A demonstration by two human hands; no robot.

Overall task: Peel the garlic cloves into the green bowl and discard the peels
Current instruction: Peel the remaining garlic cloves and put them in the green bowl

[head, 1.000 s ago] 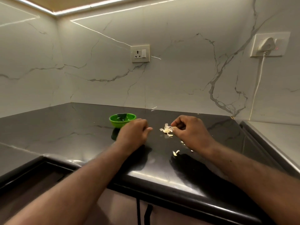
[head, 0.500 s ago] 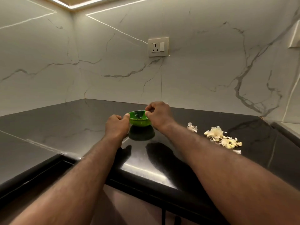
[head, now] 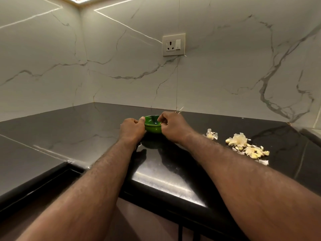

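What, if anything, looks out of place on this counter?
Loose garlic peels lie on the counter right of the green bowl: a small clump and a larger scattered heap, not yet discarded. The left hand and right hand grip its rim; nothing looks damaged.

No legible txt, labels, brands or nos.; tiny mark on wall switch (head: 178, 44) illegibly small

both bare forearms reach forward; left hand (head: 132, 130) and right hand (head: 173, 126) pinch opposite rims of the green bowl (head: 152, 129), fingers curled.
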